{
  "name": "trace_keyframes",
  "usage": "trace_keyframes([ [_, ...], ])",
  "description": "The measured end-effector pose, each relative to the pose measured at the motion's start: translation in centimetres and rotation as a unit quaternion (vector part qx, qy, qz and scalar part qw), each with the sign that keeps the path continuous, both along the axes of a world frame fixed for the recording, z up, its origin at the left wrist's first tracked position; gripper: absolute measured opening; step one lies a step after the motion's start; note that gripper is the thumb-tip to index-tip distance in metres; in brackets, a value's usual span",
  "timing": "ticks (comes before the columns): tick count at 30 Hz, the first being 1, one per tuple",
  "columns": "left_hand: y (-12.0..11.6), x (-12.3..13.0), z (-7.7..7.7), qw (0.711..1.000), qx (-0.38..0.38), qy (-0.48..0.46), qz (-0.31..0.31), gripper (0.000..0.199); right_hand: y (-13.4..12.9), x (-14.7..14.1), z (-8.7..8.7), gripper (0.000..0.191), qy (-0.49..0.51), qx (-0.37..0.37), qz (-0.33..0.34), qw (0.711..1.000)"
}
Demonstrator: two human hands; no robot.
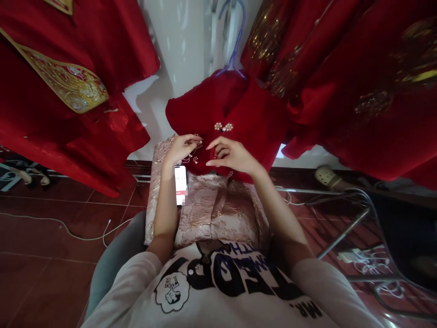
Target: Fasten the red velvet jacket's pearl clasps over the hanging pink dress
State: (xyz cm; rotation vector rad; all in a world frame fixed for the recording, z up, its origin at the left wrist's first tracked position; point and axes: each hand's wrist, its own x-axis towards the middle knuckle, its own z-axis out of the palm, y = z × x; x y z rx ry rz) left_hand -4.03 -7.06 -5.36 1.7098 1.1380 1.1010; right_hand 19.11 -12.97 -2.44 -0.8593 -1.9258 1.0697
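A red garment (252,105) with a V neck hangs on a blue-purple hanger (235,50), its lower part draped towards my lap. Two pearl flower ornaments (223,127) sit side by side at its front. My left hand (182,148) is closed in a pinch at the garment's left edge, where small beaded pieces (200,143) show at the fingertips. Just below them lies another flower ornament (195,160). Over the red cloth, my right hand (232,155) has thumb and forefinger apart and its other fingers bent; a small reddish bit near them is unclear.
Pink brocade fabric (205,214) covers my lap, with a lit phone (180,182) on it. Red embroidered garments hang left (129,50) and right (327,91). A metal-framed chair (403,228), cables (368,264) and a clog (326,176) are on the right.
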Motion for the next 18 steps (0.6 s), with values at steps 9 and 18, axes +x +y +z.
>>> trace_keyframes([
  [9,-0.1,0.0,-0.1,0.998,0.041,-0.020,0.045,0.018,5.1,-4.5,-2.0,0.031,-0.065,0.036,-0.175,0.982],
  [18,-0.1,0.1,-0.3,0.997,0.030,-0.037,0.055,0.019,4.0,-3.8,-2.9,0.025,-0.043,0.091,-0.168,0.981],
])
